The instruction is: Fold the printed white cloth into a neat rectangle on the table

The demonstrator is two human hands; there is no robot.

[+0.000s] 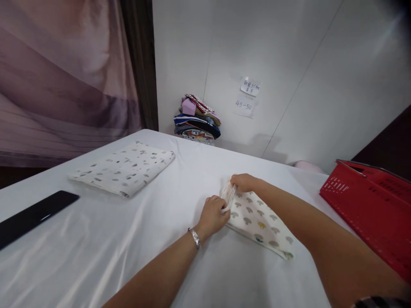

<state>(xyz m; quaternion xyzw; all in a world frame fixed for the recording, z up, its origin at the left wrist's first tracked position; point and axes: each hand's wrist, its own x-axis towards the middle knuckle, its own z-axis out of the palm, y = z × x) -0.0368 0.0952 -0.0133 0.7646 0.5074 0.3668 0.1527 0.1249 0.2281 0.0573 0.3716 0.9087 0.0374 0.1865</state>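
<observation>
While the left hand (213, 215) curls round the cloth (255, 219), the right hand (243, 182) pinches it.

Room lies left of the left hand (214, 215); basket (369, 214) blocks right.

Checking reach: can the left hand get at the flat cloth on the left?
Probably yes, once freed: the left hand grips the mushroom-print cloth, but only white tablecloth shows between hand and flat cloth.

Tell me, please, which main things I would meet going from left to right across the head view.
Flat black object, folded white cloth with a scattered print, left hand, mushroom-print cloth, red basket.
</observation>
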